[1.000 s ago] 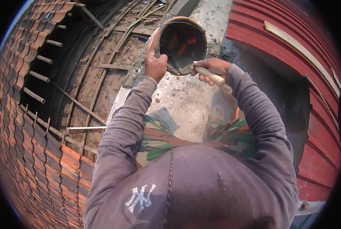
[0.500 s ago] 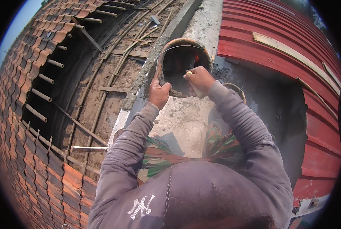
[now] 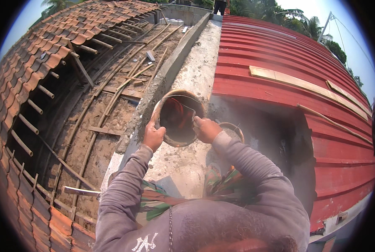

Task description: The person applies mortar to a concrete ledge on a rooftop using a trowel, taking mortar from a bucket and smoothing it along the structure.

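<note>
A mortar-crusted bucket (image 3: 177,143) is tilted in front of me, its mouth facing me and its inside dark with a reddish patch. My left hand (image 3: 154,136) is closed on the bucket's left rim, thumb on the outside. At the right rim, my right hand (image 3: 207,129) is closed, beside the end of the thin wire handle (image 3: 175,96). Whether a tool is also in that fist is hidden. Just beyond my right wrist shows the rim of a second bucket (image 3: 241,133), partly covered by my forearm.
I am over a narrow concrete ledge (image 3: 198,69) with a low wall (image 3: 175,63) on its left. Beyond that lie bamboo poles and a tiled roof (image 3: 40,46). Red metal roofing (image 3: 263,50) with planks (image 3: 288,80) spreads right, beside a dark grey recess (image 3: 275,143). A person (image 3: 220,6) stands far ahead.
The view has tipped up, showing more of the ledge and sky. A pale handle visible in my right fist before no longer shows; that hand is now at the bucket's right rim.
</note>
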Demonstrator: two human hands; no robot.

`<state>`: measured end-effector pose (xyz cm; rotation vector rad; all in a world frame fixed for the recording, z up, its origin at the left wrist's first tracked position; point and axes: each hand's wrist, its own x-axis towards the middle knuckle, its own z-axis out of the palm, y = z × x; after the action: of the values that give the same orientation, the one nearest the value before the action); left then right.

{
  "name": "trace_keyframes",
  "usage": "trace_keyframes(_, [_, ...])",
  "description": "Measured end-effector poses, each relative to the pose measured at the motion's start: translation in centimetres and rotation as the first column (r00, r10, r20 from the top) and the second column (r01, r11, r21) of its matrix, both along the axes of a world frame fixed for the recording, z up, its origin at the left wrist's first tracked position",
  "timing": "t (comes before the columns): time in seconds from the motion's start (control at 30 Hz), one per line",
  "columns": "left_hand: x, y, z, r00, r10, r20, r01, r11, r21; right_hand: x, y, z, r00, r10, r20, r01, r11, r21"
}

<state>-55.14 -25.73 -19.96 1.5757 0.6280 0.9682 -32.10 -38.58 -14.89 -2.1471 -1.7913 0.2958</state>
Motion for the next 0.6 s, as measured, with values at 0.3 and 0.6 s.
trace_keyframes(0.3, [1.6,-0.8,-2.7,0.999,-0.016,0.051,0.025,0.984,-0.175,0.5,-0.6,-2.5,0.991,0.058,-0.12,-0.073,0.989,-0.127])
trace_keyframes(0.6, [2.6,-1.8,-8.9,0.994,0.107,0.006,-0.066,0.655,-0.753,10.1,-0.7,-3.6,0.871,0.062,-0.487,-0.169,0.969,-0.179])
